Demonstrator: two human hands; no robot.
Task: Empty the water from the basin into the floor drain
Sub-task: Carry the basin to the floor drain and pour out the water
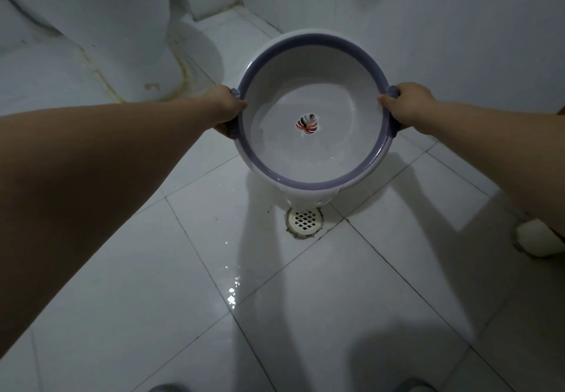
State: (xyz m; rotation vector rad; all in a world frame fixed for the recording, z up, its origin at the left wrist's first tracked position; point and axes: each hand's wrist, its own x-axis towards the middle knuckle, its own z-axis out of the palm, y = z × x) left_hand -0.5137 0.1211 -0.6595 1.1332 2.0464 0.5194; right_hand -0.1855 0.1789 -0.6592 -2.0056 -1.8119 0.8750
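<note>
A round white basin (315, 43) with a purple rim hangs tilted toward me above the tiled floor. My left hand (227, 109) grips its left rim handle and my right hand (405, 106) grips the right one. Water lies in the lower near part of the basin, and a small coloured leaf print shows at its centre. A sheet of water (308, 197) spills over the near rim. It falls onto the round white floor drain (304, 220) just below the basin.
A white toilet base (101, 25) stands at the back left, with stained sealant at its foot. White tiled walls close the back and right. A wet streak (232, 294) glistens on the floor tiles nearer to me. A white object (538, 239) sits at the right edge.
</note>
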